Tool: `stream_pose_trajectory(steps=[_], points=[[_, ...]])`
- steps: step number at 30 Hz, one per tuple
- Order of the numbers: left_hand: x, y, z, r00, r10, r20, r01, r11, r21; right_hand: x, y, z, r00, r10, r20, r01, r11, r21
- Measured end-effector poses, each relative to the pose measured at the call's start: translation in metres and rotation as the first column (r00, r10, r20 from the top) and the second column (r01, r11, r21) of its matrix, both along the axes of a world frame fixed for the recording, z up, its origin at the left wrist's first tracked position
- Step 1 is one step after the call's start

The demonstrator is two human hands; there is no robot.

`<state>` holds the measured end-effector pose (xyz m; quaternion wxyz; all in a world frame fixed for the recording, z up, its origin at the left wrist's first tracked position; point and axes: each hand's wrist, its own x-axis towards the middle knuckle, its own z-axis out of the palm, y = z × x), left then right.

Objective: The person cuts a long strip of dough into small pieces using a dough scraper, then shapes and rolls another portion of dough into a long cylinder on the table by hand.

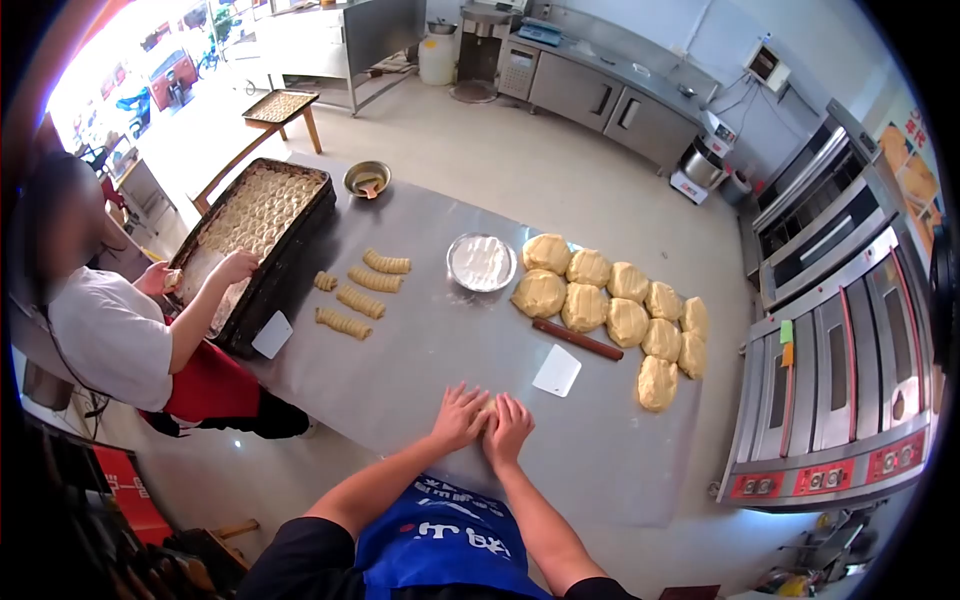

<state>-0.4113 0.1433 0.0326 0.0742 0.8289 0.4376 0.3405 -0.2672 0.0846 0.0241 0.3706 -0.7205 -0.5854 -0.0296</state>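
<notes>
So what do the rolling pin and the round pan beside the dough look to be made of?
Rolling pin: probably wood, smooth, going by its even reddish-brown colour.
Round pan: likely metal, going by its shiny silvery rim; white powder hides the inside.

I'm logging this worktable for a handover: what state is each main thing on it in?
Small dough piece: mostly covered by left hand and right hand.
Dough mounds: whole.
Dough rolls: ridged crosswise.
Rolling pin: lying flat, unheld.
White scraper beside it: lying flat.
Flour dish: uncovered.
Black tray: partly filled.
Metal bowl: uncovered.
</notes>
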Motion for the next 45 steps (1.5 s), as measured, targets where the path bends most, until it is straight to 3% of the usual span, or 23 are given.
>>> stream_pose_trajectory(steps=[1, 2, 3, 4, 5, 6, 9, 10, 14, 18, 19, 20, 24, 25, 26, 27, 29, 33, 35, 36, 39, 43, 45], points=[[-0.008, -0.002, -0.02, 1.0, 0.006, -0.005, -0.006, 1.0, 0.005, -0.005, -0.004, -0.005, 0.991, 0.046, 0.123, -0.052, 0.998, 0.046], [-0.013, 0.006, -0.044, 0.974, -0.033, 0.224, 0.1, 0.951, -0.294, 0.002, 0.007, -0.007, 0.991, 0.052, 0.122, -0.06, 0.996, 0.06], [-0.016, 0.014, -0.056, 0.896, -0.001, 0.443, 0.265, 0.803, -0.534, 0.02, 0.015, -0.007, 0.99, 0.016, -0.137, -0.03, 0.995, -0.098], [-0.019, 0.026, -0.042, 0.897, 0.003, 0.443, 0.262, 0.802, -0.537, 0.038, 0.015, -0.007, 0.924, -0.066, -0.376, -0.041, 0.962, -0.27], [-0.021, 0.043, -0.03, 0.853, 0.246, 0.46, 0.197, 0.666, -0.72, 0.048, 0.008, -0.009, 0.8, -0.195, -0.567, -0.092, 0.895, -0.437], [-0.021, 0.051, -0.022, 0.775, 0.477, 0.414, 0.163, 0.481, -0.861, 0.045, 0.021, -0.005, 0.581, -0.23, -0.78, 0.115, 0.973, -0.201], [0.028, 0.039, -0.036, 0.877, 0.464, 0.123, -0.087, 0.405, -0.91, 0.042, 0.037, -0.05, 0.709, -0.21, -0.673, -0.046, 0.939, -0.342], [0.039, 0.02, -0.015, 0.969, 0.227, -0.092, -0.233, 0.74, -0.631, 0.021, 0.031, -0.036, 0.908, -0.167, -0.384, 0.003, 0.92, -0.392], [0.043, -0.016, -0.027, 0.949, 0.314, 0.014, -0.296, 0.908, -0.295, -0.005, 0.007, -0.036, 0.932, -0.104, -0.348, 0.04, 0.981, -0.188], [0.052, 0.014, -0.041, 0.955, 0.294, -0.023, -0.284, 0.898, -0.336, 0.011, 0.033, -0.04, 0.991, -0.037, -0.128, 0.017, 0.989, -0.15], [0.057, 0.033, -0.037, 0.961, 0.265, -0.072, -0.262, 0.802, -0.537, 0.019, 0.046, -0.044, 0.997, -0.009, -0.082, -0.005, 0.985, -0.171], [0.06, 0.05, -0.031, 0.968, 0.226, -0.113, -0.238, 0.664, -0.709, 0.029, 0.058, -0.045, 0.993, 0.044, -0.107, -0.072, 0.958, -0.278], [0.061, 0.074, -0.001, 0.979, 0.123, -0.162, -0.203, 0.576, -0.791, 0.047, 0.08, -0.044, 0.935, -0.055, -0.35, -0.118, 0.883, -0.454], [0.057, 0.057, 0.0, 0.99, 0.126, -0.065, -0.14, 0.8, -0.583, 0.043, 0.071, -0.033, 0.934, -0.048, -0.354, -0.123, 0.887, -0.445], [0.051, 0.035, -0.002, 0.995, 0.102, 0.022, -0.089, 0.942, -0.323, 0.036, 0.048, -0.028, 0.989, 0.04, -0.14, -0.081, 0.951, -0.299], [0.039, 0.016, 0.0, 0.992, 0.125, 0.01, -0.115, 0.939, -0.324, 0.026, 0.026, -0.026, 0.991, 0.103, 0.087, -0.09, 0.986, -0.137], [0.007, -0.024, 0.005, 0.973, 0.075, -0.217, -0.069, 0.997, 0.033, 0.004, -0.023, -0.024, 0.98, 0.184, 0.073, -0.179, 0.981, -0.071], [-0.029, -0.048, 0.003, 0.991, -0.111, -0.075, 0.101, 0.986, -0.133, 0.004, -0.053, -0.004, 0.943, 0.312, 0.117, -0.294, 0.944, -0.148], [-0.021, -0.027, -0.01, 0.951, 0.22, 0.218, -0.069, 0.836, -0.544, 0.018, -0.042, -0.011, 0.888, 0.01, -0.459, -0.114, 0.973, -0.199], [-0.01, -0.012, -0.009, 0.881, 0.363, 0.302, -0.221, 0.882, -0.416, 0.01, -0.02, -0.007, 0.89, -0.076, -0.449, 0.09, 0.996, 0.01], [0.015, 0.002, -0.038, 0.96, 0.24, 0.145, -0.1, 0.775, -0.624, 0.015, 0.013, -0.052, 0.862, -0.052, -0.503, -0.086, 0.965, -0.247], [0.036, -0.012, -0.023, 0.877, 0.42, 0.236, -0.344, 0.889, -0.302, -0.016, 0.031, -0.029, 0.941, -0.175, -0.288, 0.097, 0.959, -0.266], [0.034, 0.002, -0.03, 0.89, 0.412, 0.194, -0.345, 0.889, -0.302, -0.016, 0.039, -0.027, 0.967, -0.164, -0.195, 0.13, 0.976, -0.173]])
